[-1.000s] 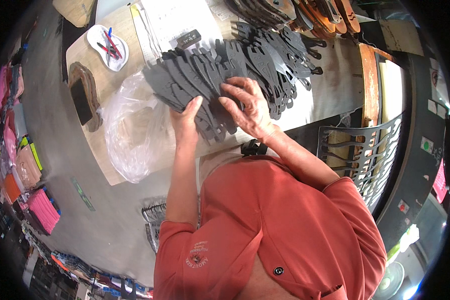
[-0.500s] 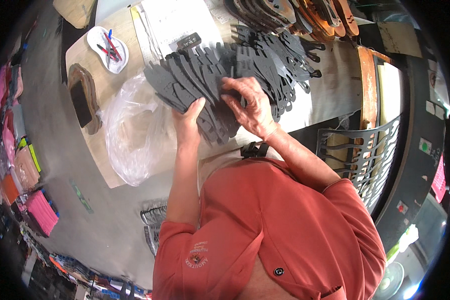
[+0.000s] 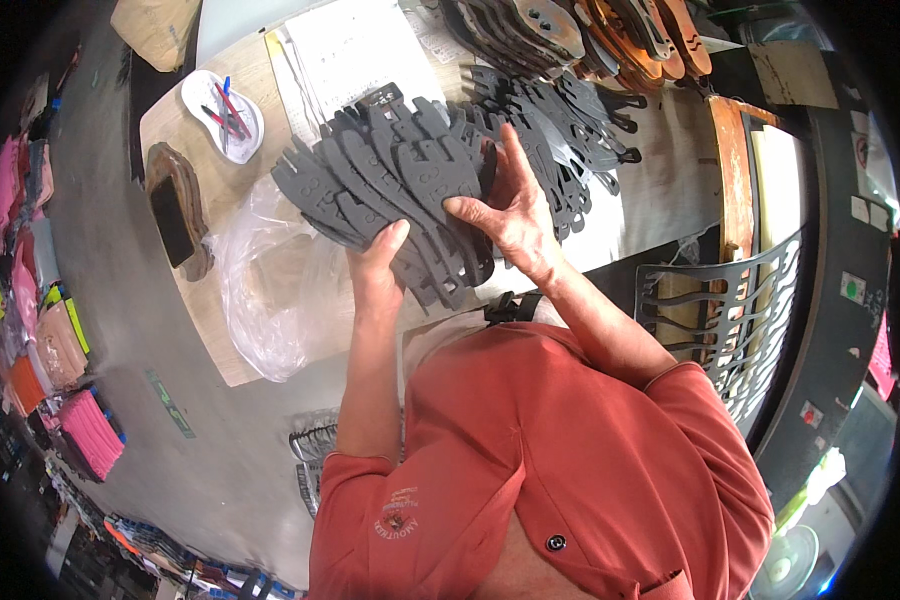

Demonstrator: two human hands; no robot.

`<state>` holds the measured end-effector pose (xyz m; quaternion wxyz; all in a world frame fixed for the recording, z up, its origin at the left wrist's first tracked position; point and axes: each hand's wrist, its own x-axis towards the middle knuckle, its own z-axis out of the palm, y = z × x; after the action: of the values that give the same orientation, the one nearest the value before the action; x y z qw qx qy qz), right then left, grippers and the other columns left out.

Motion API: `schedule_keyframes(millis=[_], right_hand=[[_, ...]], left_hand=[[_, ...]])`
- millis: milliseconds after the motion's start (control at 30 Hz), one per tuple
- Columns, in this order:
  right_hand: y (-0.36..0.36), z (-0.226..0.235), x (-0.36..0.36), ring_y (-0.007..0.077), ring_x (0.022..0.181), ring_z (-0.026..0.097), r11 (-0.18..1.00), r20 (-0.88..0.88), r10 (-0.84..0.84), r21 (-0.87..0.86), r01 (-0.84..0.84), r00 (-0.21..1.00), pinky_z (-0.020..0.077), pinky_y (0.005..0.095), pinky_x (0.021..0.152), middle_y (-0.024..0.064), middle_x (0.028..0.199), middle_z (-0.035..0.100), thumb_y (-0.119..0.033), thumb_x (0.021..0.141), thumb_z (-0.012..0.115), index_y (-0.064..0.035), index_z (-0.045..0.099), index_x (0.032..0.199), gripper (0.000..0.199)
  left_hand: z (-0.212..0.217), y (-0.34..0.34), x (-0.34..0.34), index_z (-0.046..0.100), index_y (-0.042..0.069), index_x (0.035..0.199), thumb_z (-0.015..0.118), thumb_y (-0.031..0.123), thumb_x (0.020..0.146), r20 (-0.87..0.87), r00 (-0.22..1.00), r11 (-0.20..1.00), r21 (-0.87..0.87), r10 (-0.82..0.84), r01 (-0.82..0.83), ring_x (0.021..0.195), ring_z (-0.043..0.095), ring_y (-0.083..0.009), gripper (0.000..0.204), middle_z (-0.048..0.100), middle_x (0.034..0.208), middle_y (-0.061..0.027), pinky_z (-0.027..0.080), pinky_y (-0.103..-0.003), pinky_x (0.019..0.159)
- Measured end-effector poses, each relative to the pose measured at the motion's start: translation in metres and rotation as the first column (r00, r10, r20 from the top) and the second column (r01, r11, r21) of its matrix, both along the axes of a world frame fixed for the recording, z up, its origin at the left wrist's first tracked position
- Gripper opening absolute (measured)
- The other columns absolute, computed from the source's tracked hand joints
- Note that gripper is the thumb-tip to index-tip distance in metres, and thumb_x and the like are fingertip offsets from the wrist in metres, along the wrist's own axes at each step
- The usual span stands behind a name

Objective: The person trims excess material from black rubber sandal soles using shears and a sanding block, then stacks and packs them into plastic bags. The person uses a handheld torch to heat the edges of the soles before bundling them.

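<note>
Holding fanned grey cutouts (image 3: pixel 400 190) between both hands.

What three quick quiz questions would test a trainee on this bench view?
1. True or false: both hands are on the fanned stack of dark grey cut-out pieces.
2. What lies under the stack's left end? A) clear plastic bag B) metal tray C) folded towel
3. Which hand has its fingers spread over the stack's right side?

Key:
1. True: left hand and right hand both grip it.
2. A, the clear plastic bag.
3. The right hand.
</note>
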<state>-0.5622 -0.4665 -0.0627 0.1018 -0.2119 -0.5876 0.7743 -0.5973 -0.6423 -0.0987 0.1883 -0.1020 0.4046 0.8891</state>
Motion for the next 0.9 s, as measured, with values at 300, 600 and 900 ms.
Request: schedule_keyframes(millis=[300, 600, 900], right_hand=[[0.004, 0.028, 0.004, 0.0215, 0.118, 0.061, 0.998, -0.06, -0.054, 0.009, 0.055, 0.997, 0.048, 0.0354, 0.106, 0.0127, 0.128, 0.062, 0.006, 0.082, 0.08, -0.002, 0.045, 0.144, 0.072], [0.055, 0.041, 0.012, 0.019, 0.101, 0.07, 0.935, -0.092, -0.311, -0.208, 0.287, 0.946, 0.0565, 0.034, 0.094, 0.0099, 0.115, 0.071, 0.008, 0.084, 0.076, -0.0047, 0.056, 0.129, 0.051], [0.004, 0.018, 0.025, 0.0148, 0.106, 0.063, 0.981, 0.005, -0.191, -0.034, 0.191, 0.982, 0.0509, 0.0294, 0.095, 0.0074, 0.119, 0.065, 0.005, 0.086, 0.074, -0.0031, 0.051, 0.135, 0.055]], left_hand=[[0.009, 0.018, 0.002, 0.057, -0.002, 0.134, 0.071, 0.004, 0.087, -0.038, 0.999, 1.0, 0.03, -0.004, 0.005, 0.113, 0.064, -0.0215, 0.049, 0.066, 0.122, -0.0102, 0.05, -0.035, 0.101], [0.02, -0.003, 0.002, 0.044, -0.009, 0.145, 0.065, 0.022, 0.091, -0.056, 0.984, 0.966, 0.187, -0.169, 0.177, 0.115, 0.065, -0.0336, 0.066, 0.059, 0.138, -0.0213, 0.057, -0.044, 0.095], [0.016, 0.043, 0.023, 0.06, 0.0, 0.131, 0.077, 0.0, 0.08, -0.064, 0.993, 0.993, -0.069, -0.1, 0.096, 0.109, 0.063, -0.0188, 0.054, 0.066, 0.12, -0.0075, 0.049, -0.034, 0.1]])
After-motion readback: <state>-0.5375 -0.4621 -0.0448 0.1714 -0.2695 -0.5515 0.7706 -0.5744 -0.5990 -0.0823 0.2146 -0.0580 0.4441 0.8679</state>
